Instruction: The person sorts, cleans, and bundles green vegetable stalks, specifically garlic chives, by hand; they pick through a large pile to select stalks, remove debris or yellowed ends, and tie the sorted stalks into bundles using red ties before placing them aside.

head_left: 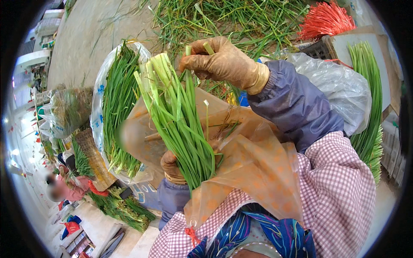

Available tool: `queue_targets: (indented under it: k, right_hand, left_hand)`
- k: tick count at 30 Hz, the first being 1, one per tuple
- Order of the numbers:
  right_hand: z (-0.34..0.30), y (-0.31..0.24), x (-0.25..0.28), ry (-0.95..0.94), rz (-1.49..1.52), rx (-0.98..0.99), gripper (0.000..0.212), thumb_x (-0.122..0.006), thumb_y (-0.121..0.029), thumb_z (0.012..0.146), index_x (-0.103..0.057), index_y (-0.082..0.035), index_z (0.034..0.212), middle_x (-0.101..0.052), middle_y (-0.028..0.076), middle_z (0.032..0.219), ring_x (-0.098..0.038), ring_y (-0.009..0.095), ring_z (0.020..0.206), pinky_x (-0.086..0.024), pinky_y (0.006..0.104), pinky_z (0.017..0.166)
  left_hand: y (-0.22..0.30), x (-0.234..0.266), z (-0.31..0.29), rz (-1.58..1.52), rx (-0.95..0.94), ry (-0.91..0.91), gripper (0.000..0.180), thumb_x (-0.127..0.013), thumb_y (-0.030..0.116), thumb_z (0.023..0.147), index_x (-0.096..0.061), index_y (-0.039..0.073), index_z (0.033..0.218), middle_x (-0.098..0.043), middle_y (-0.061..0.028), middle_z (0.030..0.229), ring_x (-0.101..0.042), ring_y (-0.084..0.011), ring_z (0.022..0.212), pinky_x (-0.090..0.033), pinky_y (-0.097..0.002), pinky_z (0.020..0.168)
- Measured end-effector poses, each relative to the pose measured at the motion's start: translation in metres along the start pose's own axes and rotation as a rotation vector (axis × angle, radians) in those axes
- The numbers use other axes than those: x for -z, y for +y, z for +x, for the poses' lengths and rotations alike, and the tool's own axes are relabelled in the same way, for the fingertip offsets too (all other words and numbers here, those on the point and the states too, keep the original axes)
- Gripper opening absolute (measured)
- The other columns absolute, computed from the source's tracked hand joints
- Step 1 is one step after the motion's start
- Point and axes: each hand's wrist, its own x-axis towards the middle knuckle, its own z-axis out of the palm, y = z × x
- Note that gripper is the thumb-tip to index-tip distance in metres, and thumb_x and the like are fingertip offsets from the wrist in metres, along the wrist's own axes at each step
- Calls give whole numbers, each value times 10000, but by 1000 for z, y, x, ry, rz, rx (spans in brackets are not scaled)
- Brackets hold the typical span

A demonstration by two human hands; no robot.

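Observation:
In my gloved left hand (pixel 172 167), closed around its leafy lower part, a bunch of garlic chives (pixel 176 107) stands tilted with its pale stalk ends up. My right hand (pixel 223 62), in a stained brown glove, is closed above the bunch's right side. Its thumb and fingers pinch a few chive stalks by their pale ends. One short stalk end pokes out between the fingers. A brownish see-through plastic apron (pixel 254 150) covers my lap beneath the bunch. Most of the left hand's fingers are hidden behind the leaves.
A plastic-lined basket of chives (pixel 122 103) stands at the left. Loose leaves (pixel 232 21) litter the floor ahead. On the right are red ties (pixel 327 19), a clear plastic bag (pixel 333 81) and laid-out chives (pixel 370 99). A person in pink (pixel 75 189) sits far left near more bunches.

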Motion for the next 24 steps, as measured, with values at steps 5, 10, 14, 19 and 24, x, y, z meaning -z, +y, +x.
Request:
queue_targets:
  k: [5,10,14,19,24]
  right_hand:
    - [-9,15,26,141,106,-22,146,-619,-223,875,-657,-83,863,-557,-19,613,-399,29,423,-267,187,367]
    - [-4,3,36,268,55,136,311,-564,-346,908,-647,-55,979,-539,-51,627,-380,18,422,-257,179,357]
    - [-3,5,42,-63,207,27,391,-572,-325,903,-578,-15,1141,-570,-34,685,-408,19,464,-290,198,369]
    - [-7,15,23,-331,188,13,363,-640,-271,862,-592,-23,1123,-559,9,674,-469,64,532,-312,198,426]
    - [-6,12,36,-301,-41,31,325,-649,-339,851,-621,-40,974,-521,-9,634,-432,53,515,-306,213,433]
  left_hand:
    - [2,4,3,-101,152,-140,731,-617,300,758,-335,-7,1358,-393,-277,1327,-469,-388,1171,-349,-616,977]
    - [2,6,-2,-62,117,-148,688,-591,295,786,-352,-41,1336,-435,-267,1291,-487,-364,1154,-373,-571,980]
    - [5,15,-2,-12,130,-90,665,-585,285,784,-377,-71,1306,-477,-273,1245,-497,-370,1139,-397,-540,977]
    - [2,16,-2,-34,3,-104,676,-594,276,764,-381,-80,1297,-500,-278,1216,-526,-411,1086,-449,-543,922]
    - [-4,-2,4,-1,-60,-96,714,-611,279,750,-351,-54,1325,-495,-260,1224,-540,-432,1055,-466,-552,889]
